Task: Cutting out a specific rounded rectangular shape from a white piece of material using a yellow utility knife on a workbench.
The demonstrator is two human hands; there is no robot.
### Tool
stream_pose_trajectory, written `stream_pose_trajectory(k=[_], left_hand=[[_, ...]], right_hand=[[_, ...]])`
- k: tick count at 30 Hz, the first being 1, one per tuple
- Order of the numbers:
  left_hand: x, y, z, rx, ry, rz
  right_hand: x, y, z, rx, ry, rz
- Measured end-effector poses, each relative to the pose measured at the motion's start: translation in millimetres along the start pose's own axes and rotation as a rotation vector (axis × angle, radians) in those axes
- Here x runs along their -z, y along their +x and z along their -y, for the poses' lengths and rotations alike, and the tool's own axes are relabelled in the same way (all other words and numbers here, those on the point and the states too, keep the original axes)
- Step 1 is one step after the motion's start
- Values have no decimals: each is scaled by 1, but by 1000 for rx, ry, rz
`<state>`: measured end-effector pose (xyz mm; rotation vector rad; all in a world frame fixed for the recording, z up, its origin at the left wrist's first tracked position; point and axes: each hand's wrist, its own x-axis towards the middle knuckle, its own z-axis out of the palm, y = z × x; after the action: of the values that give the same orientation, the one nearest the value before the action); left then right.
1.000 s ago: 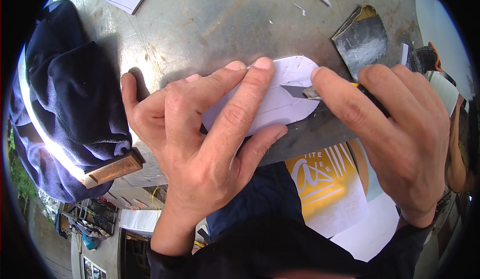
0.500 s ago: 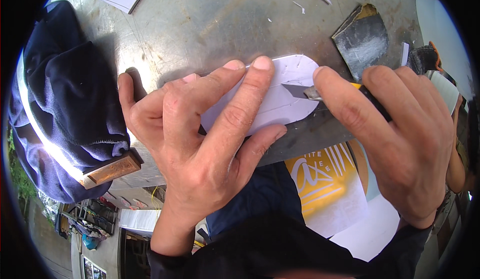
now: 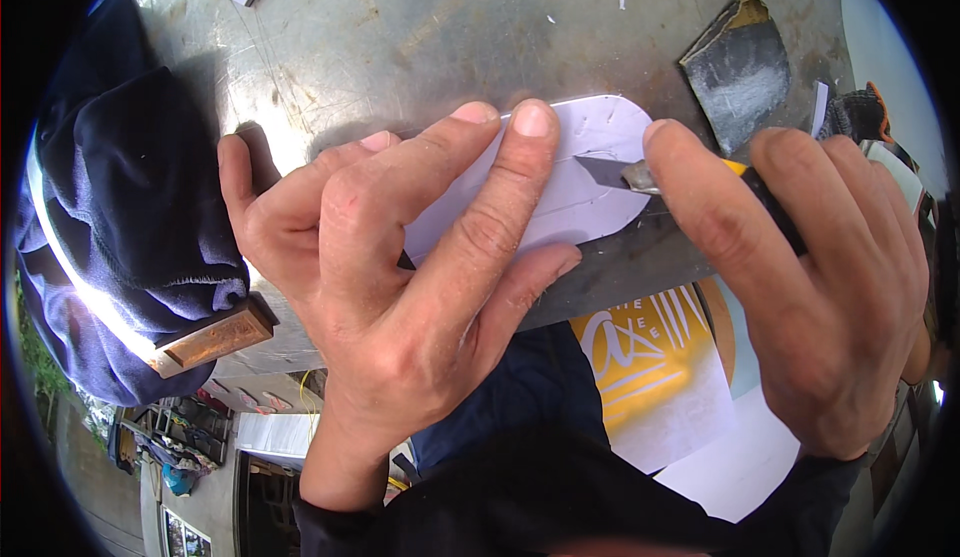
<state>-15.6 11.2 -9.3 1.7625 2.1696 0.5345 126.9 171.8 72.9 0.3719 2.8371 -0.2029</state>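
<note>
White rounded template [image 3: 580,172] under splayed left hand [image 3: 400,277], knife [image 3: 625,172] in right hand [image 3: 820,287]

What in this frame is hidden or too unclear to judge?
Head view only:
- Left part of the white sheet: covered by the left hand.
- Knife handle: wrapped by the right hand; only the blade shows.
- Dark cloth: cut off by the left rim.
- Things at the right rim: bent and blurred.
</note>
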Motion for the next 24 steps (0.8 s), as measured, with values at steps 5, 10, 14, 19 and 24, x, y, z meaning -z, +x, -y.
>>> stream_pose_trajectory(k=[5, 10, 14, 19, 24], left_hand=[[2, 2, -3, 13, 3, 17], [-1, -6, 4, -16, 1, -26], [-2, -4, 3, -30, -13, -51], [-3, -2, 1, -27, -13, -43], [-3, -3, 1, -28, 13, -38]], right_hand=[[-1, -2, 0, 3, -32, 13], [-24, -11, -3, 35, -18, -53], [-18, -11, 6, 21, -102, -87], [-24, -15, 2, -32, -23, -116], [-15, -9, -2, -7, -9, -81]])
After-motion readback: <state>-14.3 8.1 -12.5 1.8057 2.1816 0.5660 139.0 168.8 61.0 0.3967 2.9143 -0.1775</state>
